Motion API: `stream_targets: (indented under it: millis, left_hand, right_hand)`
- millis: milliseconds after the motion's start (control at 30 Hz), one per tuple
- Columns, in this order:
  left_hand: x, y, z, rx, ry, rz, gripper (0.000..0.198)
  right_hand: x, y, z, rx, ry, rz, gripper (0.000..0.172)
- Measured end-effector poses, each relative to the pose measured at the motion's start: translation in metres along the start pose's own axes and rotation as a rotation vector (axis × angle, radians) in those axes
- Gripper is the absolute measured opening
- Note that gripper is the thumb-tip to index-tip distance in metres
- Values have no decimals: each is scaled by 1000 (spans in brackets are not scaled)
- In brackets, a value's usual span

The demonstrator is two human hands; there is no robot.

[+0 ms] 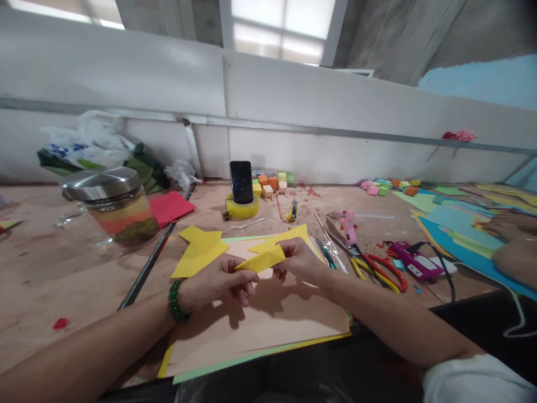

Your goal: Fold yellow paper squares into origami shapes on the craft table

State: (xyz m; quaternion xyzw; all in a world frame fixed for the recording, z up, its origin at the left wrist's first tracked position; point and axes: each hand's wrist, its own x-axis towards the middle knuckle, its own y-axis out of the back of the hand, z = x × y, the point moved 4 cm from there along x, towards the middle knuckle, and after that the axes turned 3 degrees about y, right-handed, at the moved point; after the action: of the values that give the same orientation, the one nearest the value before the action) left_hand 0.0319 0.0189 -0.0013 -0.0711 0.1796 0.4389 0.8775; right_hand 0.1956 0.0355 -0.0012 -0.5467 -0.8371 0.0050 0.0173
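Note:
A folded piece of yellow paper (264, 259) is held up between my two hands. My left hand (222, 280), with a green bead bracelet at the wrist, pinches its left end between thumb and fingers. At the other end, my right hand (300, 260) grips it with the fingers partly hidden behind. Below them lies a stack of coloured sheets with a pale peach one (260, 336) on top. Cut yellow paper pieces (201, 249) rest at the stack's back left, and another yellow piece (296, 234) lies just behind my right hand.
A lidded glass jug (121, 212) stands left, near red paper (172, 207). Behind are a phone (241, 182) on a tape roll (242, 208) and small paper cubes (268, 183). Right are scissors (386, 271), a pink glue gun (348, 226), a purple device (413, 260) and another person's hand (518, 260).

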Motion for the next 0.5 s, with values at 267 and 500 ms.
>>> stream_targets:
  millis: [267, 500]
  left_hand:
    - [0, 5, -2, -12, 4, -6, 41]
    - [4, 12, -2, -68, -38, 54, 44]
  right_hand:
    - [6, 27, -10, -48, -36, -13, 39]
    - [10, 49, -23, -17, 113, 115, 47]
